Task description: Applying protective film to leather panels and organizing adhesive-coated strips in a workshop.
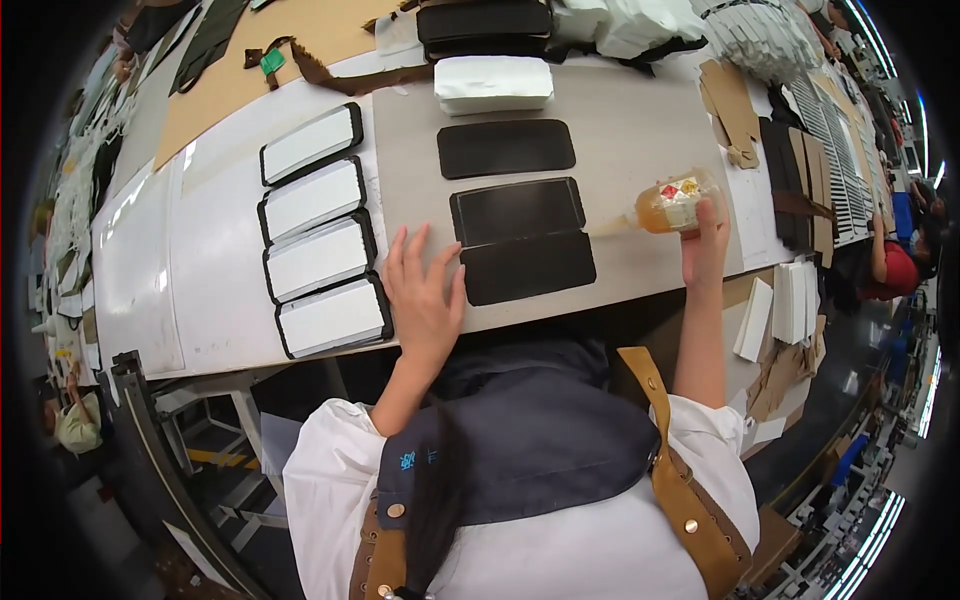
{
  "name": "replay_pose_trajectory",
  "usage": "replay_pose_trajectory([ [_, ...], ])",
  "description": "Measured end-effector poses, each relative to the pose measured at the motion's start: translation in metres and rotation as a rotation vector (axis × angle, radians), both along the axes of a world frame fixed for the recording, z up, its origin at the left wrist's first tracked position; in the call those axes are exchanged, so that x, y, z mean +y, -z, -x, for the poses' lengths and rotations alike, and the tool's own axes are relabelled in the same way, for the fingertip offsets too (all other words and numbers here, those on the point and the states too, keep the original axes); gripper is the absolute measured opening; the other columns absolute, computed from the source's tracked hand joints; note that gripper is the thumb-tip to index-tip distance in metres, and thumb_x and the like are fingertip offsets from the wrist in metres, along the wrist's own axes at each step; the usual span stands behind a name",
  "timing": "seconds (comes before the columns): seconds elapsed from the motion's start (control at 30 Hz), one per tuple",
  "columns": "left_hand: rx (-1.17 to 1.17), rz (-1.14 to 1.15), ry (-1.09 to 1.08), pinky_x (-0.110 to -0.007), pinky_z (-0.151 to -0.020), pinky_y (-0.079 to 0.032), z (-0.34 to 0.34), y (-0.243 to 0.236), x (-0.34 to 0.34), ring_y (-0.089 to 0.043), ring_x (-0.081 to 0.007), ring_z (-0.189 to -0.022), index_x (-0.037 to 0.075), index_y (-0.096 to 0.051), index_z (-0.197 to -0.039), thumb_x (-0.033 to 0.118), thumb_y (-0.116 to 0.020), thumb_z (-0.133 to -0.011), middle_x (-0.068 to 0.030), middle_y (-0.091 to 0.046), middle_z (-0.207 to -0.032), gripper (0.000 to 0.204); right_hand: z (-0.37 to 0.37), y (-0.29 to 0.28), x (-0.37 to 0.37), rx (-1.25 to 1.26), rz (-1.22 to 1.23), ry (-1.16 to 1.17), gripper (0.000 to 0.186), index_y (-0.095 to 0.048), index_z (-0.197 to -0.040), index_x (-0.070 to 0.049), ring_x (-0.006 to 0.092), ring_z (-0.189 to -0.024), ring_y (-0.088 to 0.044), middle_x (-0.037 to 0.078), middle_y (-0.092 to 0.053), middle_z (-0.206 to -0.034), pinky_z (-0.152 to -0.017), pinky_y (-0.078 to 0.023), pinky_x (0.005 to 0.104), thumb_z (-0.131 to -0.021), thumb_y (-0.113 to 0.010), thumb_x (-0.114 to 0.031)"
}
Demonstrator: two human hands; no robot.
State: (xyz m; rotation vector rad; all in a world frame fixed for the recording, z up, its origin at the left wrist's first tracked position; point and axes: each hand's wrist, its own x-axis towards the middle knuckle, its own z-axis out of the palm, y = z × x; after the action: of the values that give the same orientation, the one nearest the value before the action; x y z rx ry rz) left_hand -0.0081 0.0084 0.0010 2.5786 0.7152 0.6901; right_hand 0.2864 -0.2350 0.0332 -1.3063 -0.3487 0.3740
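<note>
My right hand (pixel 703 243) grips a clear squeeze bottle (pixel 676 205) of amber liquid, tipped on its side. Its narrow nozzle points left, near the right edge of the black panels. Fingers spread, my left hand (pixel 425 292) rests on the table, its fingertips by the left edge of the nearest black panel (pixel 528 268). Directly behind that one lies a middle panel (pixel 517 210) with a thin pale line along its edges. A third black panel (pixel 507 148) lies farther back, slightly apart. All three are flat rectangles with rounded corners.
Left of my left hand stands a column of several white blocks on black backings (pixel 325 263). A white stack (pixel 493 84) and a black stack (pixel 484 28) are at the back. Brown cardboard pieces (pixel 731 105) lie at the right. The table's front edge runs close to my body.
</note>
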Motion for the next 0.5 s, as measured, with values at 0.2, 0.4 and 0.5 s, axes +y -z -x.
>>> replay_pose_trajectory([
  [0.2, -0.107, 0.078, -0.006, -0.051, -0.118, -0.027, 0.005, 0.001, 0.001, -0.037, -0.0376, -0.147, 0.01, -0.067, -0.125, 0.009, -0.068, -0.091, -0.0119, -0.052, -0.15, 0.034, 0.056, 0.001, -0.018, 0.121, -0.118, 0.142, 0.063, -0.044, -0.143, -0.003, 0.02, -0.12, -0.061, 0.008, -0.058, -0.129, -0.105, -0.05, 0.0357, -0.097, -0.075, -0.032],
  [0.4, -0.153, 0.072, 0.013, -0.05, -0.119, -0.026, 0.006, 0.002, 0.001, -0.038, -0.0367, -0.147, 0.01, -0.069, -0.123, 0.006, -0.066, -0.091, -0.0111, -0.055, -0.148, 0.032, 0.106, 0.023, -0.015, -0.189, 0.002, 0.394, 0.075, -0.037, -0.141, -0.002, 0.0209, -0.126, -0.054, 0.012, -0.051, -0.134, -0.11, -0.044, 0.0372, -0.09, -0.083, -0.032],
  [0.5, -0.156, 0.079, 0.022, -0.05, -0.119, -0.026, 0.005, 0.0, 0.002, -0.038, -0.0367, -0.147, 0.01, -0.07, -0.121, 0.005, -0.066, -0.091, -0.0112, -0.055, -0.147, 0.031, 0.112, 0.03, -0.012, -0.32, 0.054, 0.44, 0.081, -0.035, -0.142, -0.002, 0.024, -0.127, -0.054, 0.014, -0.052, -0.136, -0.111, -0.045, 0.0394, -0.088, -0.084, -0.037],
])
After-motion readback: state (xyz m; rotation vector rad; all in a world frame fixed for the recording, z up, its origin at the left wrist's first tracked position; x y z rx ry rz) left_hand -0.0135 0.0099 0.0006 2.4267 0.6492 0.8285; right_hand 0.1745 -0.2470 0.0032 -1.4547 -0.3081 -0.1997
